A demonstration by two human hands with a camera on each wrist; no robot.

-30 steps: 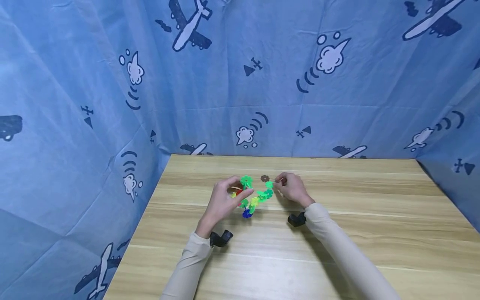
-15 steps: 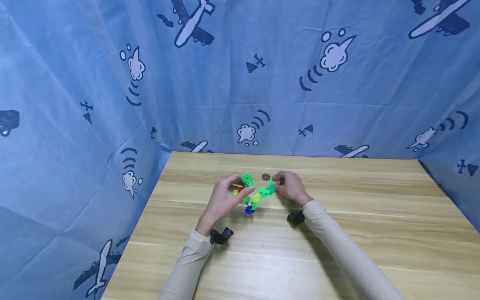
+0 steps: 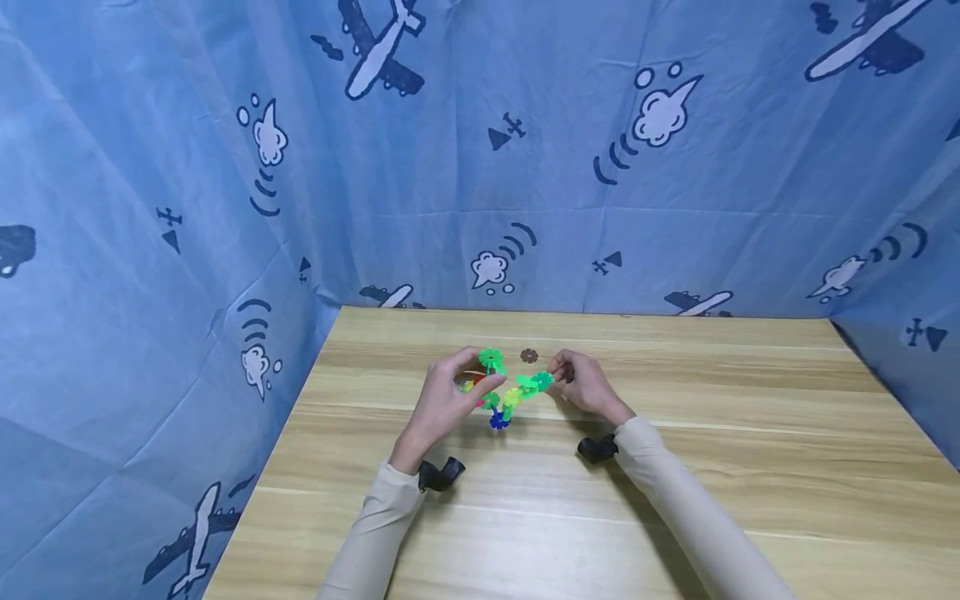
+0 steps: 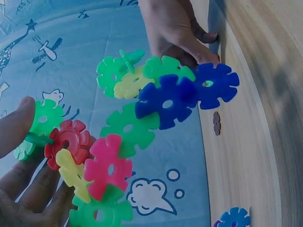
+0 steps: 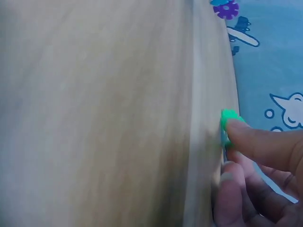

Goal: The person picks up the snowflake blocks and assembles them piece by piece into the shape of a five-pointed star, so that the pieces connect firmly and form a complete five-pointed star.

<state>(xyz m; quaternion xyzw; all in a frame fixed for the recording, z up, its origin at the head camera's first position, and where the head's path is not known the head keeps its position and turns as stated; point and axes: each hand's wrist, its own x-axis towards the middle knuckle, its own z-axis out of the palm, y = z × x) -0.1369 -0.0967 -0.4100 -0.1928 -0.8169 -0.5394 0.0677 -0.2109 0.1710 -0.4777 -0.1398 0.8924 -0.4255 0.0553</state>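
Observation:
A chain of interlocking snowflake discs, green, yellow, red, pink and blue, hangs between the two hands. In the head view my left hand [image 3: 444, 404] grips its left end, by a green disc [image 3: 491, 359]. The left wrist view shows the thumb on one side and fingers behind the red disc [image 4: 67, 144]. Several joined discs curve away to two dark blue discs [image 4: 165, 101]. My right hand [image 3: 587, 385] is at the chain's right end, beside a darker green disc [image 3: 542, 381]. Its thumb and finger pinch a green disc [image 5: 229, 117], mostly covered by the thumb in the right wrist view.
A brown disc [image 3: 529, 356] lies on the wooden table [image 3: 675, 467] behind the chain. A blue disc [image 4: 235, 217] shows low in the left wrist view, and a purple disc [image 5: 226, 9] high in the right wrist view. A blue patterned curtain [image 3: 450, 183] borders the table.
The right hand has turned and shifted slightly to the right. A light green disc that stood by its fingertips no longer shows there. The left hand stays nearly in place.

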